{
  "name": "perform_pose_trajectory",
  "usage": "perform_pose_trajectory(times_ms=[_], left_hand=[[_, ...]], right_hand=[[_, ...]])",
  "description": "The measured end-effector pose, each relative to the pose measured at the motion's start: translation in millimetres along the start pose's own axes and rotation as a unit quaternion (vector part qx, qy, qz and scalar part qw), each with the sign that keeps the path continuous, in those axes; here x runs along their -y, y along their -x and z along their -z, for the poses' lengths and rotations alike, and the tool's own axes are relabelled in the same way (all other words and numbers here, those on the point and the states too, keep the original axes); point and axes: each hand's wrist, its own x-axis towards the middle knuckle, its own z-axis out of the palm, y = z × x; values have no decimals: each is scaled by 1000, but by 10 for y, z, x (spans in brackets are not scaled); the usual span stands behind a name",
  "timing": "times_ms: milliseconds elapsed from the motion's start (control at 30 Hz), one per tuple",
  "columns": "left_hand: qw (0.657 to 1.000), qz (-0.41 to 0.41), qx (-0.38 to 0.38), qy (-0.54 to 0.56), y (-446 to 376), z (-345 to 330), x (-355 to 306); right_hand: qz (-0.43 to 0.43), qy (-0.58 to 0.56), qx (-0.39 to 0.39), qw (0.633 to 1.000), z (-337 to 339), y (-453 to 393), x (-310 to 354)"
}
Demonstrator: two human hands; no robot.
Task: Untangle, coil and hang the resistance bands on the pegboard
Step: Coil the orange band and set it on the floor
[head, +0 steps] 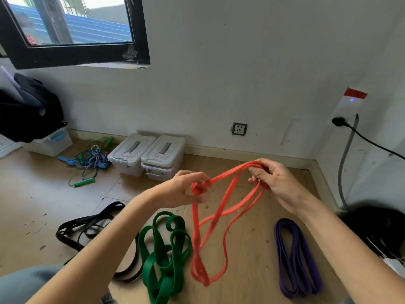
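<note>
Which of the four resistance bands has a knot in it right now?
The orange band, the only one lifted off the floor. The left hand pinches its knot; the right hand holds its loops. The black, green and purple bands lie on the floor.

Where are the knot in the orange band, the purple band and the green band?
Knot in the orange band [197,189], head view: on the knotted lump, by the left hand's fingers.
Purple band [295,260], head view: mid-length of the coil lying on the floor.
Green band [162,255], head view: middle of its tangled loops.

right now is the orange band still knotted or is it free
Knotted. The orange band has a tight knot pinched by the left hand, while the right hand holds its strands up; the loops below hang twisted.
</note>
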Motion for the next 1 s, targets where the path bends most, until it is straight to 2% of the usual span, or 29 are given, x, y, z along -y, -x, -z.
perform_pose_trajectory(times_ms=[67, 100, 167, 233, 333, 433, 500, 567, 600, 667, 733, 800, 833, 900, 933, 967, 1000], left_hand=[[987, -34, -89, -133, 16, 58, -45], [974, -59, -146, -165, 23, 89, -83], [962, -94, -215, -136, 34, 188, -199], [966, -117, -201, -110, 11, 254, -320], [974, -126, -128, -140, -64, 228, -491], [982, -95, -127, -105, -109, 262, -544], [986, -59, -144, -53, -100, 290, -530], [983, -36, -170, 63, -61, 291, -521], [970, -36, -187, 151, -33, 280, -528], [920, -48, -232, 313, 22, 241, -501], [872, -38, -280, 399, 62, 187, -441], [837, -9, -266, 478, 76, 82, -392], [808, -1, -239, 538, 55, 10, -367], [717, 15, -198, 668, 15, -110, -368], [689, 19, -195, 698, 10, -154, -393], [696, 18, -194, 691, 5, -199, -426], [740, 10, -198, 643, 2, -249, -471]], right_hand=[[-7, 57, 27, 998, 75, 31, -75], [-20, 114, 72, 991, 125, 53, -83], [-69, 218, 199, 953, 180, 107, -75], [-91, 256, 248, 930, 142, 116, -77], [-38, 225, 212, 950, -119, 59, -7], [9, 123, 188, 974, -315, 31, 48], [35, 100, 161, 981, -354, 62, 95], [58, 97, 141, 984, -359, 75, 141], [67, 95, 133, 984, -361, 75, 169], [74, 85, 104, 988, -354, 64, 231], [80, 63, 74, 992, -338, 56, 311], [86, 49, 52, 994, -321, 59, 402], [88, 47, 40, 994, -314, 55, 440], [100, 55, 12, 993, -292, 35, 499], [107, 65, -3, 992, -280, 19, 526], [111, 73, -15, 991, -269, 6, 551], [112, 72, -22, 991, -260, -1, 573]])
